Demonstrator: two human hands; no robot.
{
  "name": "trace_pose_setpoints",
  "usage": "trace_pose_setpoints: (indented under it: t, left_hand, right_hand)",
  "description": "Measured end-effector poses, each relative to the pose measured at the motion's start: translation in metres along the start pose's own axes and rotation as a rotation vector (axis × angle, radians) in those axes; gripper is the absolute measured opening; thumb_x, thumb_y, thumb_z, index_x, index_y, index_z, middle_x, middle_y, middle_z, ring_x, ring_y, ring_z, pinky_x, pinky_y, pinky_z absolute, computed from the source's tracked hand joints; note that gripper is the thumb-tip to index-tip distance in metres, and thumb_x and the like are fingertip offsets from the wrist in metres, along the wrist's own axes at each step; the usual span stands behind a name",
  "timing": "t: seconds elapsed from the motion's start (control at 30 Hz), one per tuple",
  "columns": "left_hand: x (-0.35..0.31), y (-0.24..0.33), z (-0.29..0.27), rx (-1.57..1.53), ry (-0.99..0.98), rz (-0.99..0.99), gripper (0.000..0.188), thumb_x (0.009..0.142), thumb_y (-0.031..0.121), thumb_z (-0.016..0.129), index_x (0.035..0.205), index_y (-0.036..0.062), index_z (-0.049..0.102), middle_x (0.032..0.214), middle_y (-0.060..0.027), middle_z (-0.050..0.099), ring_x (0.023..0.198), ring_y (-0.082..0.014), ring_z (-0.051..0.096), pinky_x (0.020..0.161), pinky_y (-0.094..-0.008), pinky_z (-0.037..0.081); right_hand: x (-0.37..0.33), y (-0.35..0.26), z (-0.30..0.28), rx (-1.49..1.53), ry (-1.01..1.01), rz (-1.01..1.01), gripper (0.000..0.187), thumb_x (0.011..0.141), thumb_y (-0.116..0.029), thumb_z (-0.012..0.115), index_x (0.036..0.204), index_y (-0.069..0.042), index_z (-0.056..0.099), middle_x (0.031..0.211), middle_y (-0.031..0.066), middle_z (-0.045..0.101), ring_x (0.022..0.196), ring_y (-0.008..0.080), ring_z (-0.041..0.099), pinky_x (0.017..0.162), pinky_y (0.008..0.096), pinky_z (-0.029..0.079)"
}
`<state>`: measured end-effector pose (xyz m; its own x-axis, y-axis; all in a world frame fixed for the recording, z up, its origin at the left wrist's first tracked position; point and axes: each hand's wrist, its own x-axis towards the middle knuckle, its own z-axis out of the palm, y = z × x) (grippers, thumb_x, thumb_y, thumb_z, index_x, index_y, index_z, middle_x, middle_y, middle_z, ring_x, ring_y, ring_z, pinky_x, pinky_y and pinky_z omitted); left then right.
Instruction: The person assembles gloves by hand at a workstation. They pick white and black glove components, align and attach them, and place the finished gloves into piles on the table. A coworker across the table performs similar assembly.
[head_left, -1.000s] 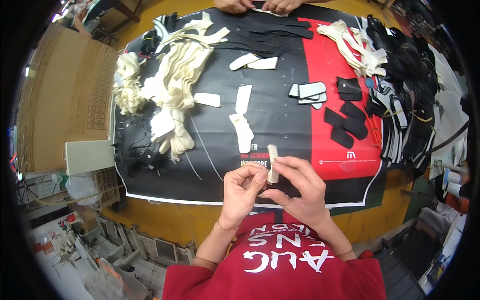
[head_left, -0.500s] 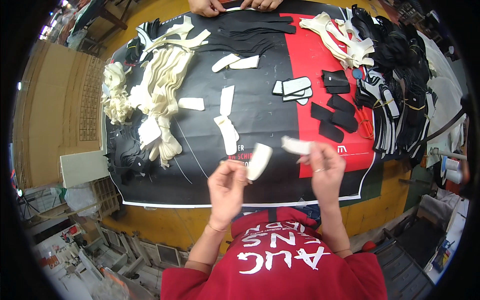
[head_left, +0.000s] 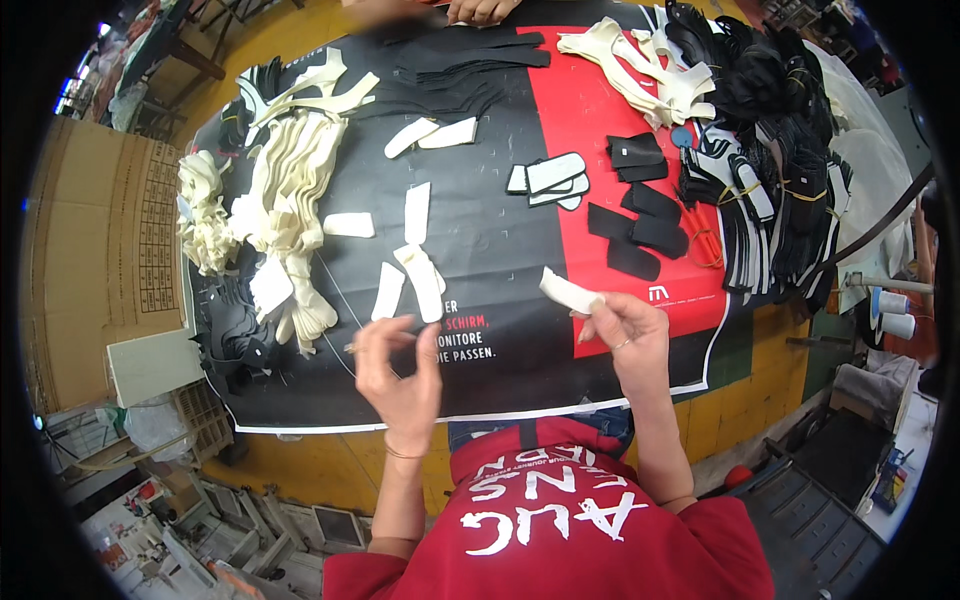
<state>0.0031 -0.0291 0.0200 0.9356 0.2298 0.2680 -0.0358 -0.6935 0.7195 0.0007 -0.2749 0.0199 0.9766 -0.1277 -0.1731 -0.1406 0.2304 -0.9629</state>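
A short, curved cream fabric piece (head_left: pixel 568 292) is pinched in my right hand (head_left: pixel 632 338), raised above the table's near part. My left hand (head_left: pixel 396 375) has its fingers apart and holds nothing. Just beyond its fingertips lies a flat cream fabric strip (head_left: pixel 388 290). Beside that strip is a small overlapping group of cream strips (head_left: pixel 420 284), with another cream strip (head_left: pixel 417 212) directly above it. A single cream strip (head_left: pixel 349 225) lies farther left, near the wavy cream fabric stack (head_left: pixel 290 180).
Black fabric pieces (head_left: pixel 632 255) and white pads with dark edging (head_left: pixel 555 180) lie toward the right. Banded dark bundles (head_left: pixel 780 190) line the right edge. Across the table a person's hand (head_left: pixel 482 10) is near black strips (head_left: pixel 460 60). A cardboard box (head_left: pixel 95 260) stands left.
My left hand has let go of its cream strip, which now lies beside the group, and moved left. The right hand still holds its piece. The whole view has shifted slightly.
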Motion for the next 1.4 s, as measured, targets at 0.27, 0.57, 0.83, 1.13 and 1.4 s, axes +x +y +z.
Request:
trace_pose_setpoints:
  t: [0.27,0.57,0.83,1.13,1.4]
  left_hand:
    - [-0.002,0.037,0.022,-1.059,-0.620,-0.565,0.025,0.100,0.012,0.064,0.115,-0.0076,0.067,0.100,-0.0130,0.073,0.085,-0.0149,0.070,0.077,-0.0271,0.057]
    - [-0.008,0.042,0.026,-0.867,-0.477,-0.389,0.015,0.093,0.002,0.069,0.106,-0.0048,0.071,0.096,-0.0110,0.073,0.082,-0.0150,0.071,0.071,-0.0257,0.057]
    - [-0.011,0.047,0.037,-0.191,-0.132,0.441,0.026,0.076,-0.006,0.076,0.102,0.0002,0.072,0.096,-0.0093,0.072,0.078,-0.0213,0.071,0.068,-0.0301,0.057]
    - [-0.015,0.050,0.042,-0.218,-0.238,0.415,0.023,0.078,-0.008,0.073,0.100,-0.0013,0.073,0.092,-0.0112,0.072,0.071,-0.0223,0.070,0.062,-0.0290,0.056]
    - [-0.013,0.051,0.041,-0.245,-0.281,0.396,0.020,0.080,-0.008,0.073,0.099,-0.0025,0.072,0.091,-0.0121,0.072,0.072,-0.0234,0.071,0.064,-0.0299,0.057]
  right_hand:
    - [-0.010,-0.013,-0.001,-0.861,-0.270,-0.674,0.036,0.069,0.002,0.079,0.102,-0.011,0.078,0.098,0.0081,0.071,0.075,0.0193,0.070,0.063,0.0285,0.057]
    - [-0.008,-0.009,-0.006,-0.887,-0.316,-0.705,0.039,0.070,-0.002,0.081,0.108,-0.012,0.077,0.106,0.0086,0.069,0.081,0.0203,0.069,0.067,0.0297,0.057]
    - [-0.018,-0.025,0.012,-0.675,-0.159,-0.347,0.015,0.089,-0.003,0.071,0.104,0.001,0.071,0.094,0.0106,0.067,0.077,0.0199,0.065,0.069,0.0301,0.052]
    - [-0.017,-0.026,0.021,-0.644,-0.211,-0.287,0.011,0.094,-0.003,0.065,0.100,0.006,0.066,0.089,0.0131,0.065,0.073,0.0234,0.064,0.065,0.0305,0.050]
    - [-0.015,-0.024,0.017,-0.707,-0.225,-0.298,0.011,0.093,-0.003,0.065,0.100,0.006,0.066,0.088,0.0133,0.066,0.072,0.0245,0.064,0.065,0.0319,0.050]
